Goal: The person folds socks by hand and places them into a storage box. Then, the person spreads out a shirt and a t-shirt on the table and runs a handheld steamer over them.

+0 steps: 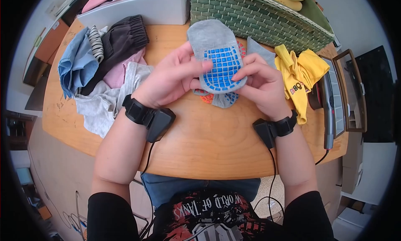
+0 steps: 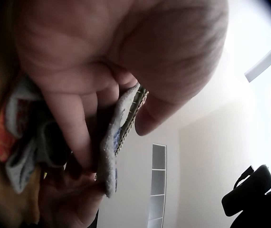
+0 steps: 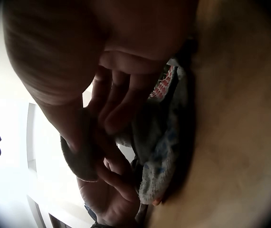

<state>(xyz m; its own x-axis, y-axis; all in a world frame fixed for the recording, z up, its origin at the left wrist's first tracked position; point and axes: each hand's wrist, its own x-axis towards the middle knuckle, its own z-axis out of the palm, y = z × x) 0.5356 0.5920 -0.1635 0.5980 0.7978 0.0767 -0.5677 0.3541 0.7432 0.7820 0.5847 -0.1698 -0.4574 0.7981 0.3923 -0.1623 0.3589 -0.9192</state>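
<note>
A grey sock with a grid of blue grip pads on its sole is held up over the table, toe end toward me. My left hand holds its left side, thumb across the sole and fingers behind. At the lower right edge my right hand pinches the fabric between thumb and fingers. Seen edge-on in the left wrist view, the sock runs between thumb and fingers. Beneath it lie more grey socks with blue and orange-red grips, partly hidden by the held one.
Folded clothes, including dark trousers and a light grey garment, lie at the left. A yellow garment and a grey-black handheld appliance are at the right. Behind stand a white box and a green woven basket.
</note>
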